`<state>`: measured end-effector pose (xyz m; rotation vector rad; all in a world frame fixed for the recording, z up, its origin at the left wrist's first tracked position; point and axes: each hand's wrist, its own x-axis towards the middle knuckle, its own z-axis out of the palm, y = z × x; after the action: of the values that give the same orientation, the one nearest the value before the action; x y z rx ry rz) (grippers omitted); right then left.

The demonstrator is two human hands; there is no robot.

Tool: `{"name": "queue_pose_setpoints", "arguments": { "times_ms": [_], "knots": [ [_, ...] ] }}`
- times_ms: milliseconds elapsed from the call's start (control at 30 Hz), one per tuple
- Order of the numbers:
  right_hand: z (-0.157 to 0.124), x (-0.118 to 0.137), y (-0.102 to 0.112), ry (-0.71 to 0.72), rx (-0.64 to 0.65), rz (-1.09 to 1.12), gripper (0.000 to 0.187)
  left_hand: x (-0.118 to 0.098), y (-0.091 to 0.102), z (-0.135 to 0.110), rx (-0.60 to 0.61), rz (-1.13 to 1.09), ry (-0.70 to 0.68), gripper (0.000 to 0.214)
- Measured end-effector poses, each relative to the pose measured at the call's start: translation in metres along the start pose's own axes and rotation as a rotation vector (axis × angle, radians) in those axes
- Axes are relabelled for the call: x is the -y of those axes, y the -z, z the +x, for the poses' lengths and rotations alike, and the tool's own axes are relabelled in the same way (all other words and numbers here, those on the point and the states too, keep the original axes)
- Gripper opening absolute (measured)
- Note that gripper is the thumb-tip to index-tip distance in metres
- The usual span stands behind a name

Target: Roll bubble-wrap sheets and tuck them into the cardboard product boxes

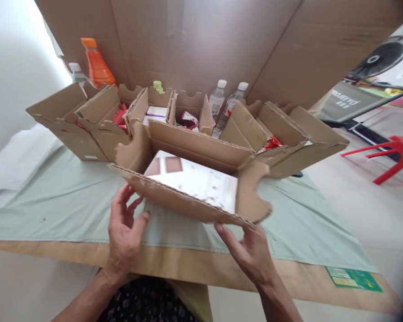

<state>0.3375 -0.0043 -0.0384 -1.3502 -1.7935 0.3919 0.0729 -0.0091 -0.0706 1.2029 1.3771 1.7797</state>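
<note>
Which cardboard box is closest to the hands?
The front box, with a flat white pack inside. The left hand and right hand are at its near flap; the other boxes stand behind.

I can't read the blurred print on the white packet, its near edge is hidden behind the front flap, the water bottles sink behind cartons, and the red chair runs off the right edge.

Your left hand, fingers spread, just beside the near flap of a brown cardboard box holding a white sheet, your right hand with fingertips under that flap, pale green cloth on the wooden table, clear plastic bottles behind.
</note>
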Motion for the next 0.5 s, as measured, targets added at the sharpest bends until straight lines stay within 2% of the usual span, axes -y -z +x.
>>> {"name": "queue_pose_setpoints", "arguments": {
  "times_ms": [100, 200, 300, 400, 500],
  "knots": [
    [0.025, -0.004, -0.025, -0.025, 0.074, 0.064, 0.039, 0.015, 0.018, 0.016, -0.046, 0.073, 0.052, 0.070],
    [0.026, -0.017, -0.038, -0.105, 0.131, 0.069, 0.050, 0.029, 0.024, 0.021, -0.016, 0.105, 0.165, 0.076],
    [0.018, -0.023, -0.038, -0.120, 0.137, 0.043, 0.041, 0.035, 0.024, 0.019, 0.022, 0.093, 0.213, 0.077],
    [0.019, -0.011, -0.021, -0.088, -0.046, -0.026, 0.029, 0.038, 0.023, 0.017, 0.036, 0.087, 0.200, 0.075],
    [0.040, 0.017, 0.012, -0.057, -0.283, -0.104, 0.033, 0.040, 0.024, 0.016, 0.025, 0.073, 0.206, 0.073]
  ]
}}
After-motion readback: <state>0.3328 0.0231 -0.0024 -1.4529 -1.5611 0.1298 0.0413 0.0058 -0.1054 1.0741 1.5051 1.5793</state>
